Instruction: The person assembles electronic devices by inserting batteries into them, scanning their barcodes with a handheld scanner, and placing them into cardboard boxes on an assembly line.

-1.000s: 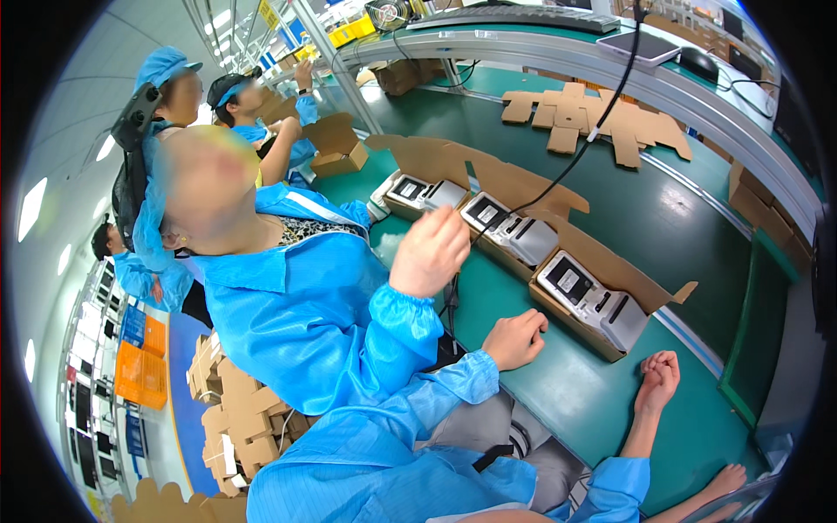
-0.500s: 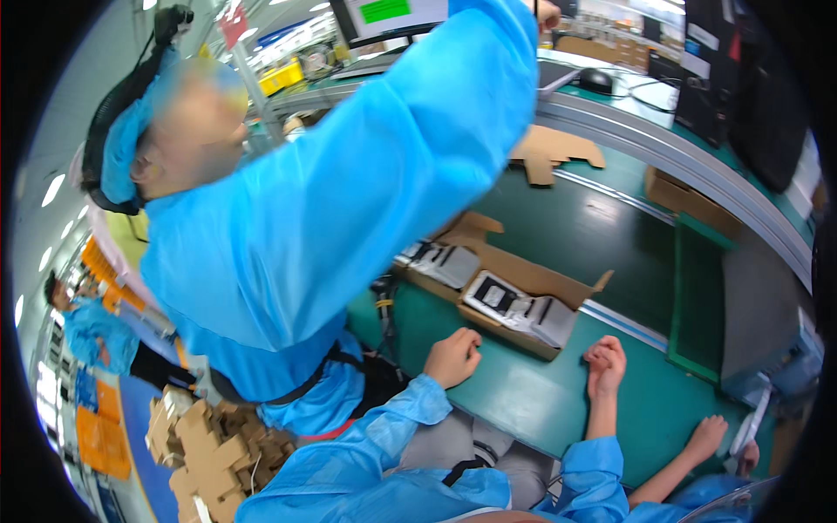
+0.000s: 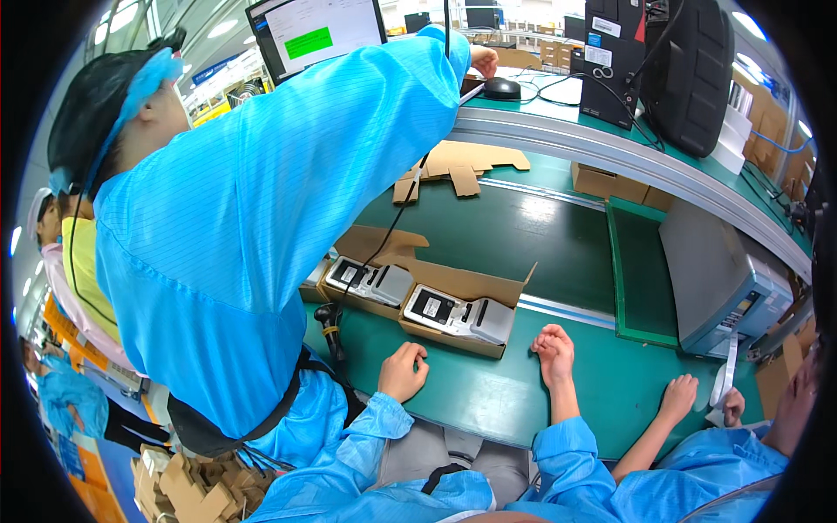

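My left hand rests on the green tabletop near its front edge, fingers curled in, holding nothing that shows. My right hand lies to the right, palm turned inward and fingers loosely folded, also with nothing visible in it. Between and beyond them, an opened brown cardboard box holds a white-and-grey device with a dark screen panel. Left of it, a similar device lies in another open box. Neither hand touches the boxes. A black handheld scanner stands left of my left hand.
A co-worker's blue sleeve stretches across the left to a shelf with a mouse. Another person's hand rests at right, near a grey label printer. A flat cardboard piece lies behind.
The view has swung to the right, so the table and boxes appear further left. Both my hands keep much the same curled pose on the table. The co-worker's arm still reaches to the shelf.
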{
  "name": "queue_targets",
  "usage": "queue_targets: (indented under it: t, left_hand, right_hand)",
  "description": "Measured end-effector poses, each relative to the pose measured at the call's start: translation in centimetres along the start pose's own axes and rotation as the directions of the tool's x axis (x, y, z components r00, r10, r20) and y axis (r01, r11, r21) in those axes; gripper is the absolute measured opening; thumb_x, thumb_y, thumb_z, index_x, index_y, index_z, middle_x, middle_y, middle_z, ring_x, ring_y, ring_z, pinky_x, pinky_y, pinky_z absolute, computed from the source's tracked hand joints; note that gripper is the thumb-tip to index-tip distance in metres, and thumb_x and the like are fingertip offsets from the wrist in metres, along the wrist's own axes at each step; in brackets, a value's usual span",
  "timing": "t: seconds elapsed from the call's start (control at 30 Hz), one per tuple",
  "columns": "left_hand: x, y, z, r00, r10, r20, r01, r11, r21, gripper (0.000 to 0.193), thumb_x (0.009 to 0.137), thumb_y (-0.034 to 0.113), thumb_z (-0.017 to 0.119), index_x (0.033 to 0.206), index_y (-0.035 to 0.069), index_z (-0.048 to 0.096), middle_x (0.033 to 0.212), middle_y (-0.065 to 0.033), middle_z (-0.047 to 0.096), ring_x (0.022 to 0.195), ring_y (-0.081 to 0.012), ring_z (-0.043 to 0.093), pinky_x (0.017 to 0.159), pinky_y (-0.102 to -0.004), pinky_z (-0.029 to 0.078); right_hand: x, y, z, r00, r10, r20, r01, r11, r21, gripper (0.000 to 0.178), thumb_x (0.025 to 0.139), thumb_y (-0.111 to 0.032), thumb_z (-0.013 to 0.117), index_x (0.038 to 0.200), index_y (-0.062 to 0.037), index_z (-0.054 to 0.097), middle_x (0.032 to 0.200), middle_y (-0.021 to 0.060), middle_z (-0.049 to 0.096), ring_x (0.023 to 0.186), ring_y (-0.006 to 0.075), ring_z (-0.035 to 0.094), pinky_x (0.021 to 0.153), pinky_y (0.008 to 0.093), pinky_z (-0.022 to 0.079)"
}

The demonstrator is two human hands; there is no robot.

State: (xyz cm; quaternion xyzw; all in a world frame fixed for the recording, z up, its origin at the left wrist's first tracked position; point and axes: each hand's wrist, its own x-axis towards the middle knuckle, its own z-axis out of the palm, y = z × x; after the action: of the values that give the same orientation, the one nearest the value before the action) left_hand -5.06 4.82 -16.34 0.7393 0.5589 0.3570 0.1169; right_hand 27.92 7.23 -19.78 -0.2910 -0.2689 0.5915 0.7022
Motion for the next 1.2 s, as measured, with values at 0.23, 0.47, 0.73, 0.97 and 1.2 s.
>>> queue_targets:
  t: [0.23,0.47,0.73,0.97,1.2]
  left_hand:
    - [-0.2,0.3,-0.3,1.000,0.011,-0.018,-0.011,1.000,0.017,0.010,0.080,0.005,0.063,0.089,0.007,0.062,0.085,-0.0094,0.064,0.075,-0.0319,0.066,0.065,-0.0427,0.054]
    - [0.0,-0.1,-0.1,1.000,0.003,-0.020,-0.002,1.000,0.019,0.010,0.080,0.005,0.064,0.090,0.008,0.062,0.086,-0.0094,0.064,0.075,-0.0325,0.066,0.065,-0.0426,0.054]
    - [-0.2,0.0,-0.3,1.000,0.007,-0.014,-0.007,1.000,-0.008,0.011,0.082,0.007,0.065,0.092,0.009,0.061,0.089,-0.0092,0.063,0.076,-0.0339,0.065,0.066,-0.0441,0.054]
    - [-0.3,-0.2,0.2,0.999,0.015,-0.042,-0.014,1.000,0.025,0.008,0.083,0.006,0.063,0.091,0.008,0.061,0.088,-0.0097,0.063,0.076,-0.0327,0.066,0.066,-0.0424,0.054]
    - [-0.4,0.0,0.0,1.000,0.006,-0.016,-0.005,1.000,0.023,0.009,0.082,0.004,0.063,0.090,0.006,0.061,0.089,-0.0091,0.063,0.077,-0.0310,0.066,0.067,-0.0404,0.054]
  right_hand:
    - [-0.1,0.1,0.3,1.000,0.022,-0.022,-0.022,0.999,-0.029,0.015,0.085,-0.004,0.057,0.098,-0.0011,0.061,0.077,0.0084,0.058,0.071,0.0207,0.055,0.069,0.0334,0.048]
    - [-0.1,0.0,0.7,0.999,0.029,-0.021,-0.030,0.998,-0.059,0.014,0.087,0.000,0.054,0.099,-0.0011,0.061,0.078,0.0079,0.059,0.072,0.0190,0.057,0.069,0.0315,0.049]
    - [-0.3,0.0,0.9,0.999,0.039,-0.032,-0.042,0.994,-0.102,0.013,0.087,-0.001,0.055,0.099,-0.0016,0.060,0.079,0.0071,0.059,0.073,0.0169,0.056,0.069,0.0312,0.049]
    - [-0.1,0.5,-0.3,0.999,0.031,-0.012,-0.032,0.993,-0.109,0.014,0.087,-0.001,0.055,0.101,-0.0004,0.059,0.079,0.0060,0.057,0.072,0.0166,0.055,0.069,0.0298,0.049]
    - [-0.1,0.5,-0.3,0.999,0.038,0.011,-0.037,0.992,-0.125,0.014,0.089,-0.002,0.056,0.102,0.0000,0.058,0.079,0.0054,0.056,0.073,0.0163,0.055,0.072,0.0293,0.047]
